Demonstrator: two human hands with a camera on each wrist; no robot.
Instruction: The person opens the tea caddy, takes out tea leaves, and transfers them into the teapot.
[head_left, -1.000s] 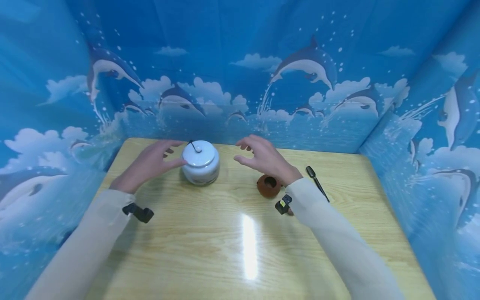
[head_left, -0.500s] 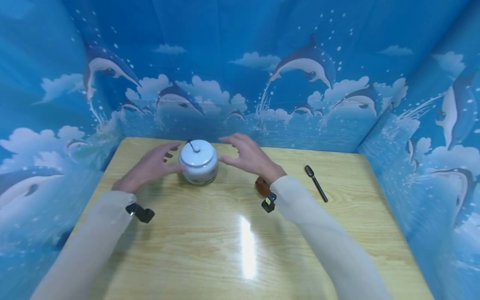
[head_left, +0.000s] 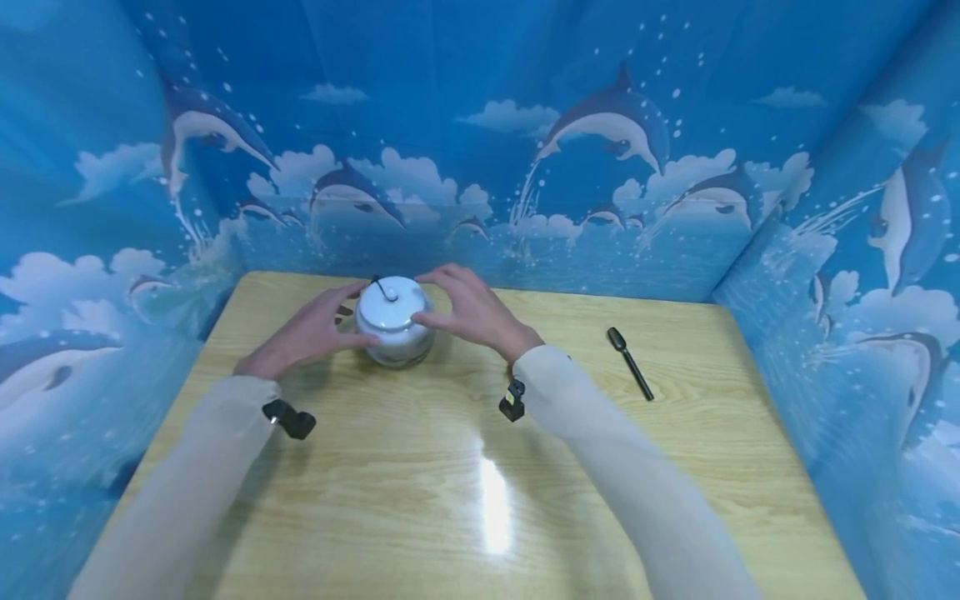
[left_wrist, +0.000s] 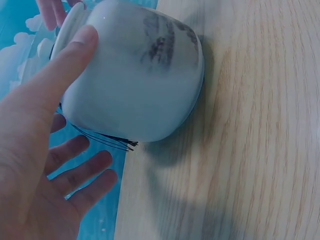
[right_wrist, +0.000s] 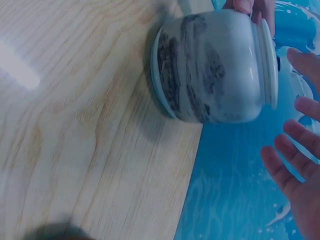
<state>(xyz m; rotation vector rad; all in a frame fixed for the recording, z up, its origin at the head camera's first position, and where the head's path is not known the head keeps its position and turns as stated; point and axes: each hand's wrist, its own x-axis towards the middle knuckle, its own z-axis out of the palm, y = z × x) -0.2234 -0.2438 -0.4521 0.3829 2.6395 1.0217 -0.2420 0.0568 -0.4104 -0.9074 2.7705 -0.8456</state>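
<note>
A lidded porcelain jar (head_left: 402, 343) stands upright on the wood-grain worktop (head_left: 375, 500), left of centre in the head view and near the worktop's far edge. Its lid (head_left: 390, 310) is seated, with a dark cord (head_left: 378, 287) at the knob. Dark painted markings are visible on the pale body in both wrist views.

The left hand (head_left: 313, 332) is at the jar's left side, fingers apart. In the left wrist view its thumb lies across the jar's shoulder, while the other fingers are spread clear of the wall; firm contact by the thumb cannot be confirmed.

The right hand (head_left: 476, 313) is at the jar's right side, fingers and thumb apart. In the right wrist view its fingers are extended just beside the lid end; whether any fingertip touches cannot be told.

A black spoon (head_left: 632, 364) lies diagonally on the worktop, right of centre in the head view. A blue dolphin-print curtain (head_left: 450, 83) fills the upper part of that frame. Both forearms wear pale sleeves (head_left: 622, 454).
</note>
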